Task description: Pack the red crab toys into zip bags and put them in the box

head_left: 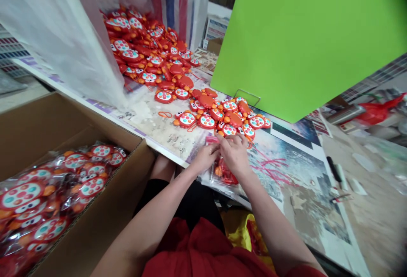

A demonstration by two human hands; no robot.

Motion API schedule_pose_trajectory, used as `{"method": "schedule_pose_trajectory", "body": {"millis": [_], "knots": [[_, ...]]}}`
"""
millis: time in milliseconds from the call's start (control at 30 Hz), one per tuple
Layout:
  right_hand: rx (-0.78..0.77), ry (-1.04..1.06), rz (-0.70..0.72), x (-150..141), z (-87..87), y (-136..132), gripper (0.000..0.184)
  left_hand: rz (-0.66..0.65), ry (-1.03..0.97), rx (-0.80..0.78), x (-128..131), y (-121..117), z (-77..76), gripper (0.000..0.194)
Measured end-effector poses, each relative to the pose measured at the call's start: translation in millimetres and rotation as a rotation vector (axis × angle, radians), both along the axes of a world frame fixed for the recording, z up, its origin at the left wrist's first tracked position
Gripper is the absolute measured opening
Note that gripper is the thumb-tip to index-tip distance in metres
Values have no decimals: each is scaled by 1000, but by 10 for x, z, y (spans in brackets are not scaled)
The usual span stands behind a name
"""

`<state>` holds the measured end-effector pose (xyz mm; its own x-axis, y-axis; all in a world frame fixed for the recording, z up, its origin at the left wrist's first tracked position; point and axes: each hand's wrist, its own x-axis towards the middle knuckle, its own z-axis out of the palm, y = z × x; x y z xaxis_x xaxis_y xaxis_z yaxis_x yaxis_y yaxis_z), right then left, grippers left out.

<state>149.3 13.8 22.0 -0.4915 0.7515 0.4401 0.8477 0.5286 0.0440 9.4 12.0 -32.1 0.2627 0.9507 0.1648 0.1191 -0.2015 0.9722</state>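
At the table's near edge, my left hand (206, 158) and my right hand (234, 153) meet over a clear plastic bag (208, 177). Inside the bag lies a red and orange crab-shaped toy (227, 175), partly covered by my right hand. Both hands have their fingers closed in a pinch at the bag's far end, where a pink strip (211, 140) shows. The exact grip of the fingertips is hidden. Just beyond my fingers is a loose group of the same crab toys (207, 121), with white faces and coloured dots.
A big heap of crab toys (149, 52) spills from a striped white sack (82, 27). To the left stands a cardboard box (104, 175) of bagged toys (92, 186). A green panel (295, 35) rises behind the table. Pink strips (275, 169) lie right of my hands.
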Motion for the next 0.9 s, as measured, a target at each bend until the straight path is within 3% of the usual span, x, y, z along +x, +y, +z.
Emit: {"method": "schedule_pose_trajectory", "body": {"millis": [233, 467, 667, 767, 900], "knots": [[-85, 360, -153, 193, -101, 80, 36, -9, -110, -32, 13, -35, 1, 28], [-44, 183, -92, 77, -17, -93, 41, -3, -81, -39, 20, -14, -22, 28], [-54, 127, -56, -14, 4, -56, 43, 5, 5, 4, 5, -39, 42, 28], [-86, 175, -84, 1, -36, 5, 41, 0, 63, 24, -4, -58, 88, 28], [-105, 401, -184, 175, -116, 124, 34, -19, 4, 8, 1, -72, 73, 27]]}}
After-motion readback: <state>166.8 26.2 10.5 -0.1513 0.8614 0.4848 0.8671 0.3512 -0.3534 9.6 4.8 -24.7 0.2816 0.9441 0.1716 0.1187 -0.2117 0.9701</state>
